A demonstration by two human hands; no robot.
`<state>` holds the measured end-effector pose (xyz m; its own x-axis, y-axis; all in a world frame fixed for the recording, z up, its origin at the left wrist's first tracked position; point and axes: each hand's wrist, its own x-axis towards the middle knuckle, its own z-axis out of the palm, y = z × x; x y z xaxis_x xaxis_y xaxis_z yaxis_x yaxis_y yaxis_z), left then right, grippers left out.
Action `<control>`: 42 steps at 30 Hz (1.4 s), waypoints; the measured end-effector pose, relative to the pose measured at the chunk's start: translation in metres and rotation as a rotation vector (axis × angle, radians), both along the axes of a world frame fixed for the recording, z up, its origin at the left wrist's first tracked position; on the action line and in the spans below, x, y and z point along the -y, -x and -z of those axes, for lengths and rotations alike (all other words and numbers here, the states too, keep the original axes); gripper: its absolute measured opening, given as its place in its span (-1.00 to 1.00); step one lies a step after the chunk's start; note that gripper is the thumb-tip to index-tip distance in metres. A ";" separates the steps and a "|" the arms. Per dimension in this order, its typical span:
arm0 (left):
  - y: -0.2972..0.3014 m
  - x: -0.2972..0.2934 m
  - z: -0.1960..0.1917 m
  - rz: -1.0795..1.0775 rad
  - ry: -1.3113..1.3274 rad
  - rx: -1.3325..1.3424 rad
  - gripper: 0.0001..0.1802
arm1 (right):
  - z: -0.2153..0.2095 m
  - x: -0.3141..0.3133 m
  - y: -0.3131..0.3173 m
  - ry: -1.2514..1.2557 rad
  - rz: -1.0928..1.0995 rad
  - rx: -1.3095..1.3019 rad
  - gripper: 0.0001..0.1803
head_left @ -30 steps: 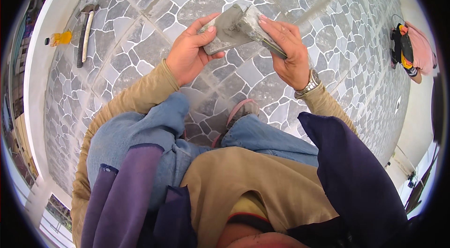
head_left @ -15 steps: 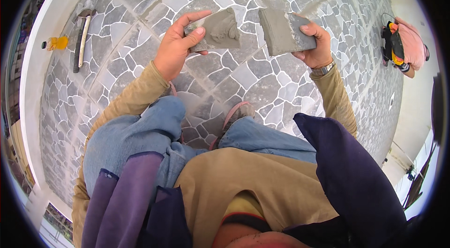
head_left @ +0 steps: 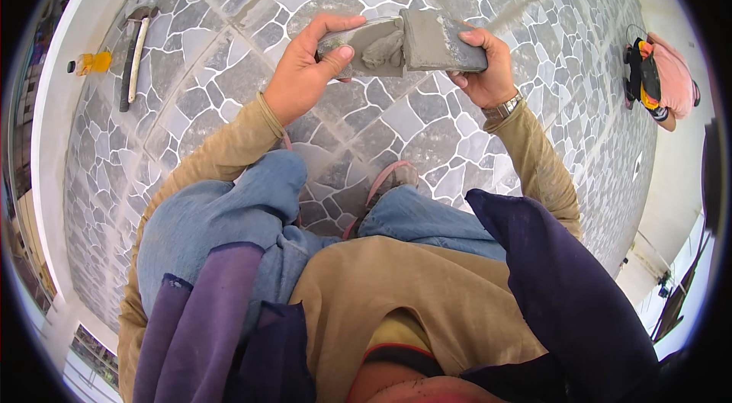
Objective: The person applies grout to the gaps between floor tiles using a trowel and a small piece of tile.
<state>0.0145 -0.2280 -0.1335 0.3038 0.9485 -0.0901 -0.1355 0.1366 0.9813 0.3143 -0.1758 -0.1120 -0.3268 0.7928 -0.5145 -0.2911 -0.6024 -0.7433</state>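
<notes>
My left hand [head_left: 305, 71] grips a flat grey tool [head_left: 370, 48] smeared with a lump of wet grey mortar. My right hand [head_left: 488, 71] holds a second flat grey tool [head_left: 442, 51] coated in mortar. The two pieces meet edge to edge in front of me, above the stone-pattern tiled floor [head_left: 412, 128]. A watch is on my right wrist. My knees in blue jeans and one pink sandal [head_left: 389, 178] show below the hands.
A hammer [head_left: 131, 56] and a small yellow bottle [head_left: 91, 64] lie at the far left by the white curb [head_left: 57, 144]. At the right edge sits a black and orange power tool [head_left: 644, 79] next to a pink object [head_left: 675, 75].
The two hands were apart half a second ago, each with its piece. They have come back together, so the pieces now touch.
</notes>
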 end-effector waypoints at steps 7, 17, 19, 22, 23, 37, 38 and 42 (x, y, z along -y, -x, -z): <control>0.001 0.002 0.009 0.024 0.047 -0.015 -0.61 | 0.018 -0.025 0.004 -0.015 0.085 0.112 -0.77; 0.020 0.008 0.021 0.106 0.282 0.082 -0.60 | 0.013 -0.182 -0.020 -0.501 -0.157 0.583 -0.73; 0.027 0.008 0.026 0.032 0.391 0.092 -0.59 | 0.030 -0.210 0.005 -0.823 -0.385 1.069 -0.70; 0.034 0.007 0.030 0.046 0.405 0.136 -0.58 | 0.084 -0.278 0.020 -1.126 -0.573 1.385 -0.71; 0.035 0.007 0.029 0.049 0.409 0.140 -0.58 | 0.099 -0.292 0.027 -1.175 -0.565 1.519 -0.72; 0.070 -0.008 0.040 -0.029 0.512 0.152 -0.59 | 0.154 -0.254 0.148 -1.295 -0.652 1.650 -0.63; 0.066 -0.010 0.037 -0.028 0.492 0.149 -0.59 | 0.146 -0.254 0.150 -1.236 -0.745 1.610 -0.64; 0.062 0.001 0.039 0.037 0.468 0.175 -0.58 | 0.136 -0.277 0.129 -1.155 -0.553 1.622 -0.58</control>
<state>-0.0472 -0.2287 -0.1721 0.3851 0.8066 -0.4484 -0.2789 0.5649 0.7766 0.1854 0.1007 -0.2483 -0.4535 0.8905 0.0367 0.8850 0.4548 -0.1000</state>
